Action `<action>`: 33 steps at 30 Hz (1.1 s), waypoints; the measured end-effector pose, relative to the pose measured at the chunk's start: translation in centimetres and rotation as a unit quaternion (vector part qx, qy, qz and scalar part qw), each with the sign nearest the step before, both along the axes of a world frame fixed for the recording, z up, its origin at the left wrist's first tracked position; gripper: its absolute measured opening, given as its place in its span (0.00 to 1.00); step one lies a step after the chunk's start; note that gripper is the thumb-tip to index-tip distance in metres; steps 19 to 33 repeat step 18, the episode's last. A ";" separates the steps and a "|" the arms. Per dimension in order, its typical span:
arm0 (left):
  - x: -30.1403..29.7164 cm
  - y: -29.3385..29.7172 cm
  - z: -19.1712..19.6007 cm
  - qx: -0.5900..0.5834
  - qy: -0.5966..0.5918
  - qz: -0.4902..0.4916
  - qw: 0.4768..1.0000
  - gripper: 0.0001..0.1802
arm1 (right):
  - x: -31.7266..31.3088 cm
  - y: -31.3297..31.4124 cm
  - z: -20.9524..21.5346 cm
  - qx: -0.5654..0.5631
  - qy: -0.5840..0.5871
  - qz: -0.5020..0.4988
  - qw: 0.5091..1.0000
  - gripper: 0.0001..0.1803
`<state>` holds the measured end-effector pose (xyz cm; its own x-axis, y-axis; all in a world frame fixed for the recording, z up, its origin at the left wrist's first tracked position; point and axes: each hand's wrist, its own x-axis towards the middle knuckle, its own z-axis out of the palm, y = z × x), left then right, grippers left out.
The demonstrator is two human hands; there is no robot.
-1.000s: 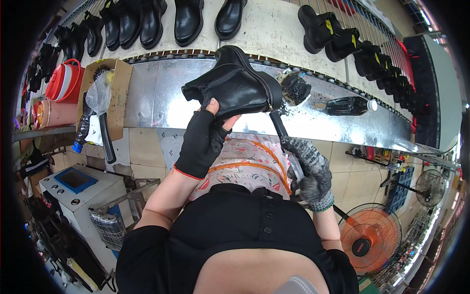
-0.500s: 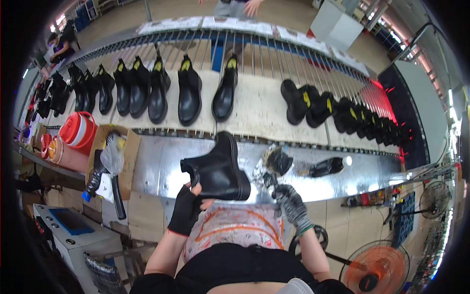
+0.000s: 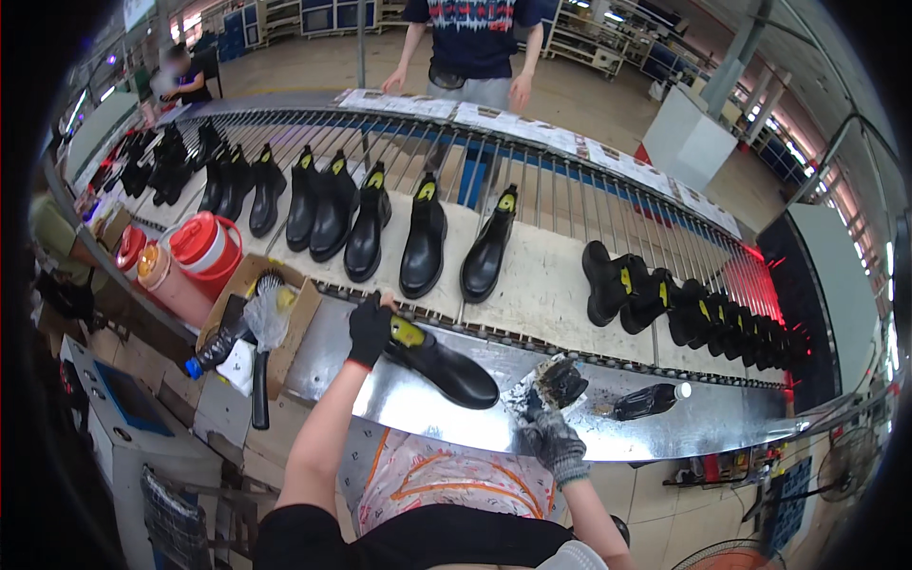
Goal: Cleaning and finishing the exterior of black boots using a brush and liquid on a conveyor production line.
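Note:
My left hand (image 3: 369,332), in a black glove with bare fingertips, grips a black ankle boot (image 3: 446,373) by its upper end. The boot lies tilted over the metal ledge, toe to the right, its yellow inside showing. My right hand (image 3: 556,445), in a grey knitted glove, is closed at the ledge's front edge; what its fingers hold is too dark and small to name. Just beyond them a black lump (image 3: 564,384) rests on a smeared, crumpled sheet (image 3: 521,397). To the right lies a dark bottle (image 3: 646,403) with a white cap.
Beyond the ledge (image 3: 332,380) runs a rod conveyor (image 3: 546,176) with black boots (image 3: 424,242) standing left and others (image 3: 608,283) lying right. A cardboard box (image 3: 296,328) and red jugs (image 3: 207,249) are at left. A person (image 3: 475,43) stands across the conveyor.
My left hand has moved forward and turned the boot from sole facing right to toe pointing right. My right hand stays by the black lump. The view has tilted up, showing more of the person opposite.

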<state>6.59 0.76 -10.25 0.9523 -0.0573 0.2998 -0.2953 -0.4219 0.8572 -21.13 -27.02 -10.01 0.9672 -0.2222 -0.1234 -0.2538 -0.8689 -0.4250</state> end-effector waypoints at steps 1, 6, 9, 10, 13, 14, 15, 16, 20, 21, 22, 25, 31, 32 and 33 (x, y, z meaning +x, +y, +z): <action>0.8 -0.1 -0.1 0.004 0.009 -0.014 1.000 0.13 | 0.8 -0.4 0.0 -0.007 0.047 0.007 0.999 0.21; -3.0 -1.2 6.2 0.007 -0.032 0.018 0.999 0.20 | 1.1 0.7 5.1 -0.027 -0.013 0.083 0.996 0.30; -6.7 -0.4 9.8 -0.044 -0.145 -0.021 0.988 0.29 | 3.7 3.2 12.1 0.208 -0.152 0.087 0.962 0.31; -8.3 -0.8 9.6 -0.140 -0.125 -0.058 0.981 0.29 | 5.0 3.9 13.2 0.276 -0.153 0.127 0.940 0.31; -12.6 -4.5 5.8 -0.387 -0.023 -0.197 0.901 0.23 | 7.6 9.5 16.1 0.176 -0.230 0.238 0.927 0.29; -14.3 -4.6 7.0 -0.324 0.039 -0.128 0.937 0.18 | 7.5 11.2 15.9 0.242 -0.196 0.206 0.928 0.29; -15.2 -4.3 8.7 -0.257 0.095 -0.056 0.960 0.15 | 7.7 12.4 15.6 0.304 -0.163 0.178 0.922 0.29; -14.4 -3.7 8.8 -0.219 0.007 -0.033 0.975 0.12 | 8.2 13.4 16.9 0.348 -0.086 0.146 0.922 0.25; -15.4 -2.9 8.6 -0.203 0.048 0.013 0.978 0.14 | 6.5 13.8 11.6 0.586 0.019 0.074 0.807 0.29; -15.4 -2.9 8.6 -0.203 0.048 0.013 0.978 0.14 | 6.5 13.8 11.6 0.586 0.019 0.074 0.807 0.29; -15.4 -2.9 8.6 -0.203 0.048 0.013 0.978 0.14 | 6.5 13.8 11.6 0.586 0.019 0.074 0.807 0.29; -15.4 -2.9 8.6 -0.203 0.048 0.013 0.978 0.14 | 6.5 13.8 11.6 0.586 0.019 0.074 0.807 0.29; -15.4 -2.9 8.6 -0.203 0.048 0.013 0.978 0.14 | 6.5 13.8 11.6 0.586 0.019 0.074 0.807 0.29; -15.4 -2.9 8.6 -0.203 0.048 0.013 0.978 0.14 | 6.5 13.8 11.6 0.586 0.019 0.074 0.807 0.29; -15.4 -2.9 8.6 -0.203 0.048 0.013 0.978 0.14 | 6.5 13.8 11.6 0.586 0.019 0.074 0.807 0.29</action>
